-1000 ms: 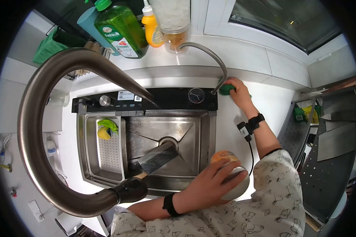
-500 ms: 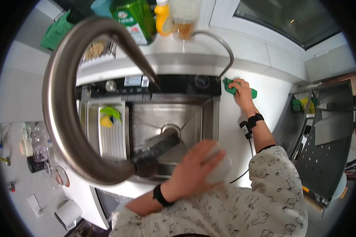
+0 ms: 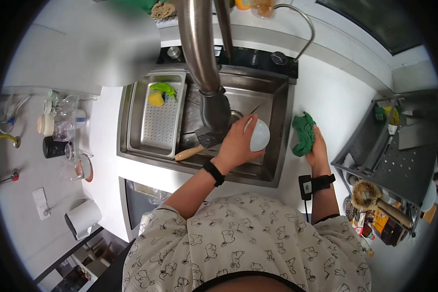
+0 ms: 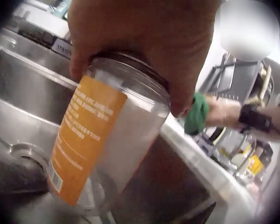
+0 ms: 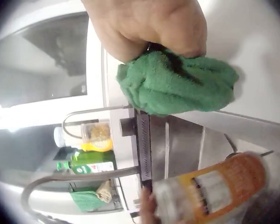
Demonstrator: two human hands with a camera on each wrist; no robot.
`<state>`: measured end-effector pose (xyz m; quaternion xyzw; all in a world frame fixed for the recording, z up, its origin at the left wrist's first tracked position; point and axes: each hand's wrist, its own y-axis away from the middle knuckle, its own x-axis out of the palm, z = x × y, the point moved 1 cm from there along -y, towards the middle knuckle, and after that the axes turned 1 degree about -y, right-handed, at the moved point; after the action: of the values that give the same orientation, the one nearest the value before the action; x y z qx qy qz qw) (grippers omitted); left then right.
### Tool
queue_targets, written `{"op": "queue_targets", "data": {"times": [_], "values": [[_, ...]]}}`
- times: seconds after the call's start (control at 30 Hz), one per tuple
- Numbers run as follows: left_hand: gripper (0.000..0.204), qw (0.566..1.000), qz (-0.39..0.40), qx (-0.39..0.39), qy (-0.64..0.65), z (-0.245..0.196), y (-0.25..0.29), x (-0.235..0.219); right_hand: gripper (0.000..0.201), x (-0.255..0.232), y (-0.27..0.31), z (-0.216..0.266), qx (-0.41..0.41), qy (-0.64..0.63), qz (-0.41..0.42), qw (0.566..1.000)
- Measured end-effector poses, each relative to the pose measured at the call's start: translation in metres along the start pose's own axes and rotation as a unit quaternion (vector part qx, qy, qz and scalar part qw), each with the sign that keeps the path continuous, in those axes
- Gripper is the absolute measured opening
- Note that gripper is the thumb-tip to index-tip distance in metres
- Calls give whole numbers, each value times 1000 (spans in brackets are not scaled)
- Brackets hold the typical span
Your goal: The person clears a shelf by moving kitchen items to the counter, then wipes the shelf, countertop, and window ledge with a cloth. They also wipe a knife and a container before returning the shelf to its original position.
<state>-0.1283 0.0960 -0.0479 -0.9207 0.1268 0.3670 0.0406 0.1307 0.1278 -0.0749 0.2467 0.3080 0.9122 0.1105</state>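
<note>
My left hand (image 3: 238, 143) grips a clear jar with a white lid (image 3: 260, 135) over the right part of the sink. In the left wrist view the fingers wrap the top of the jar (image 4: 130, 135), which carries an orange label and hangs tilted. My right hand (image 3: 318, 150) holds a crumpled green cloth (image 3: 304, 134) just right of the sink; the right wrist view has the cloth (image 5: 177, 86) bunched beneath the fingers. The jar's orange label (image 5: 214, 186) also appears there.
A large faucet (image 3: 199, 48) arches over the sink (image 3: 272, 160). The perforated tray (image 3: 155, 124) at the left holds a green pepper (image 3: 164, 89) and a yellow item (image 3: 156, 99). A wooden handle (image 3: 190, 153) lies beside it. A dark rack (image 3: 389, 141) stands right.
My left hand has lifted the jar from the counter beside the sink to over the basin. The right hand has brought the green cloth nearer, away from the thin tap. The head view has shifted.
</note>
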Motion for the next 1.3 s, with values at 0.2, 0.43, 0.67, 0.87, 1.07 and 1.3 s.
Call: {"op": "queue_targets", "data": {"times": [0.2, 0.43, 0.67, 0.87, 1.07, 1.3], "values": [[100, 983, 67, 60, -162, 34, 3, 80, 44, 15, 38, 30, 26, -122, 2, 992], [85, 957, 94, 61, -269, 33, 10, 61, 35, 50, 57, 47, -10, -69, 169, 983], [45, 914, -128, -49, 382, -30, 20, -18, 16, 104, 53, 13, 24, 21, 169, 985], [33, 621, -145, -200, 744, 36, 23, -6, 23, 139, 47, 15, -3, 66, 149, 987], [21, 590, -206, -235, 745, 81, 48, -11, 29, 129, -8, 9, -17, 148, 143, 978], [39, 838, -211, -226, 449, 74, 35, 3, 25, 145, -10, 10, -13, 338, 171, 925]]}}
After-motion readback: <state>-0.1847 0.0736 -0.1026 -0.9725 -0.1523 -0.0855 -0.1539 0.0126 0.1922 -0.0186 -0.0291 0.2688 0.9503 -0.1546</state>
